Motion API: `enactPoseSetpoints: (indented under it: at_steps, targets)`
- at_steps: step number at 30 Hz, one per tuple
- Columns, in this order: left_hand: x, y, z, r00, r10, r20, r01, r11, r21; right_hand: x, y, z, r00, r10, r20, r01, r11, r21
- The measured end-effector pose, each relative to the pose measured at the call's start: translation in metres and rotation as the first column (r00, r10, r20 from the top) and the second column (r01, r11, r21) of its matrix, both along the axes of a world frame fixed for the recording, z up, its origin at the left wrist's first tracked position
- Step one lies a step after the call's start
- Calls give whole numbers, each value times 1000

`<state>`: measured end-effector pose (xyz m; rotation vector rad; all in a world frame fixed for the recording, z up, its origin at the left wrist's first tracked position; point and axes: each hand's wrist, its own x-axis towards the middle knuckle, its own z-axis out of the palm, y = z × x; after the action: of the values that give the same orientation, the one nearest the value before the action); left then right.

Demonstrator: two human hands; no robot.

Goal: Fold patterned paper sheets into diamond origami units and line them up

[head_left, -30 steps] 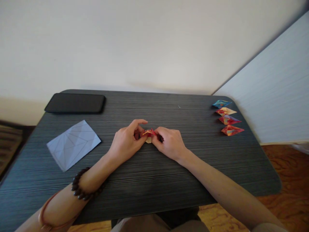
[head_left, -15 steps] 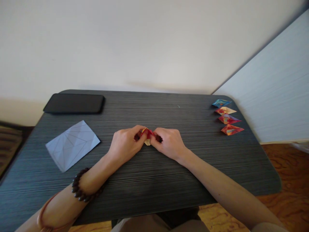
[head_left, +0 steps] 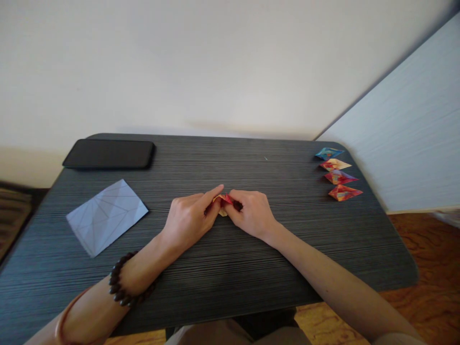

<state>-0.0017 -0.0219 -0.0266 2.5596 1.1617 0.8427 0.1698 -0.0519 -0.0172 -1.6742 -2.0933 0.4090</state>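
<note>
Left hand (head_left: 187, 214) and right hand (head_left: 251, 213) together pinch small red-and-cream folded paper (head_left: 226, 198) | table (head_left: 223, 273): dark, finely striped | four paper diamonds (head_left: 339, 177): creased, pointed, in a row

I see what looks like a home room, plain pale wall (head_left: 223, 67), wood-patterned floor (head_left: 434, 258), round-cornered dark desk (head_left: 215, 282)

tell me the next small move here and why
Probably lower the index finger of the left hand onto the red and yellow paper and press lightly: that finger points out, the paper looks bent between the hands, and the right hand pinches its right side, which should steady it.
</note>
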Motion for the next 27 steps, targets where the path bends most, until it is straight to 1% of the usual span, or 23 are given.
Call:
enactPoseSetpoints:
  at_steps: [3,11,13,14,15,16,18,20,21,23,27]
  targets:
    - [0,0,-1,1000,3,5,-3,1000,18,-1,0,0,1000,-3,-19,3,1000,3]
    - [0,1,0,1000,-15,8,15,1000,-18,-2,-2,-3,997,-69,-28,70,996,46]
    - [1,2,2,999,-15,31,17,997,-73,-1,-2,-4,997,-67,-46,69,997,45]
    - [1,2,4,999,-11,49,17,992,-128,-1,-1,-4,996,-67,-59,69,997,43]
    - [1,3,7,997,-8,72,23,978,-209,0,-1,-5,995,-64,-74,67,997,40]
    - [1,4,9,995,-3,99,34,949,-313,1,-1,-6,994,-65,-89,69,997,39]
    - [1,6,14,986,9,168,82,845,-528,2,0,-7,991,-68,-111,73,996,41]
    - [0,9,18,971,47,233,123,738,-663,3,0,-8,990,-63,-127,70,996,49]
    - [1,10,19,964,71,256,136,698,-703,3,1,-9,989,-58,-135,65,996,54]
    - [1,11,20,952,118,283,143,646,-750,5,2,-9,986,-34,-162,44,997,58]
    - [3,11,21,921,186,342,171,596,-784,13,5,-9,969,31,-246,-24,999,33]
